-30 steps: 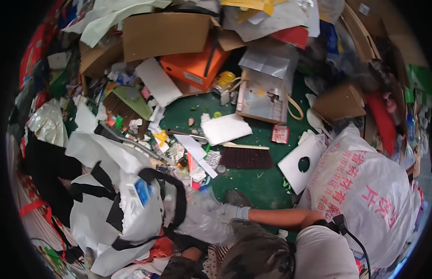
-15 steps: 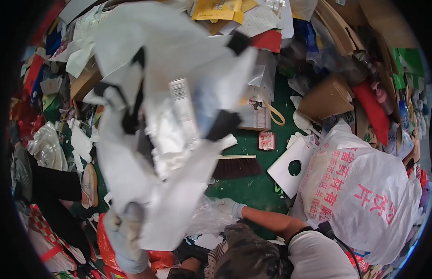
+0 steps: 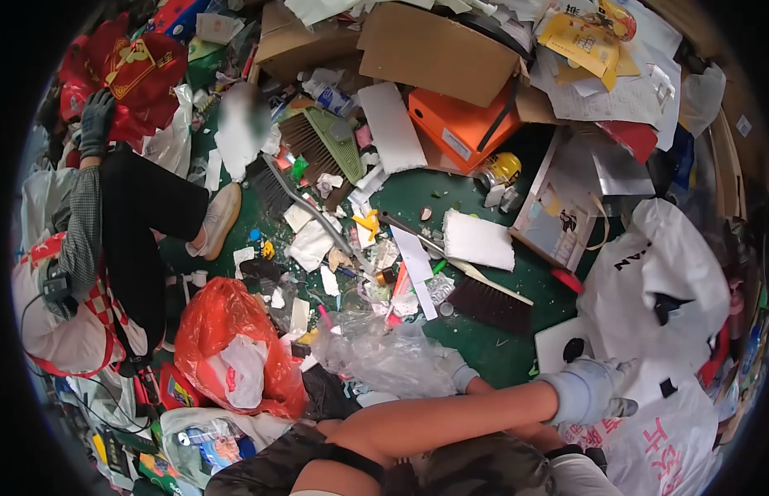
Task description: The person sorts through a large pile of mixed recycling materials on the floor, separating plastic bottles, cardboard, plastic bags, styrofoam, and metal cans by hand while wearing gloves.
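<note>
White bag point(image 3: 657, 281), aloft half a second earlier, now lay right of the brush point(image 3: 492, 302): set aside. Left hand point(image 3: 587, 388) sat below-right of the brush at the bag's edge, half-curled; could not tell whether it gripped. Right hand point(image 3: 457, 374), below the brush, was closed in clear plastic point(image 3: 384, 355).

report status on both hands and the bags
left hand crossed to the right, on white bag, grip unclear. right hand clutching clear plastic bag. brush and scraps lie just beyond.
</note>
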Demonstrator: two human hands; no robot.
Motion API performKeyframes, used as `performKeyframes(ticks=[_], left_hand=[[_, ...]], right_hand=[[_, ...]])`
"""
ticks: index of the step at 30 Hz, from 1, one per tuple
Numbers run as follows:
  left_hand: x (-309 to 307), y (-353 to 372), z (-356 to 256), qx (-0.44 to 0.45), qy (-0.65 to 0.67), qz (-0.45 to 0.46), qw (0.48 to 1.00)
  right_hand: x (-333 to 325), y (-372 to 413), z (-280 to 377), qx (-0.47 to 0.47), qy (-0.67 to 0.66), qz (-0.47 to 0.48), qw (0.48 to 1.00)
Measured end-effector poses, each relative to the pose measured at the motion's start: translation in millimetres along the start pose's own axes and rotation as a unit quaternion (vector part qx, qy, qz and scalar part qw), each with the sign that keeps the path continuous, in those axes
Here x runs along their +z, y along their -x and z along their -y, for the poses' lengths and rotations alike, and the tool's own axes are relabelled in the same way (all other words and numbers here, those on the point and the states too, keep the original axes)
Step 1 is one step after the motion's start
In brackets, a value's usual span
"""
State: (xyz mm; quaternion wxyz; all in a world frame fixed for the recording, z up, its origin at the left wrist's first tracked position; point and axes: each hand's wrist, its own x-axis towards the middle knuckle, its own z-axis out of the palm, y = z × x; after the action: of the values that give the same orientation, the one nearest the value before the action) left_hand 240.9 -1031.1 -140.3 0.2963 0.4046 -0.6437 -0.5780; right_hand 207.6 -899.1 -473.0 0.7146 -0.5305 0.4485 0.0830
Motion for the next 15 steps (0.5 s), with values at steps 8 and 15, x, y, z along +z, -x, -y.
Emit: performKeyframes(ticks=[8, 15], left_hand=[[-70.8, 129.5, 103.8, -0.155, -0.277, -0.312, 0.896], [-45.1, 216.0, 206.3, -0.253, 0.007, -0.324, 0.911]], right_hand=[[-7.8, -21.4, 47.4, -0.039, -0.018, -0.017, 0.999], [11.5, -38.6, 129.3, -0.089, -0.042, -0.036, 0.995]])
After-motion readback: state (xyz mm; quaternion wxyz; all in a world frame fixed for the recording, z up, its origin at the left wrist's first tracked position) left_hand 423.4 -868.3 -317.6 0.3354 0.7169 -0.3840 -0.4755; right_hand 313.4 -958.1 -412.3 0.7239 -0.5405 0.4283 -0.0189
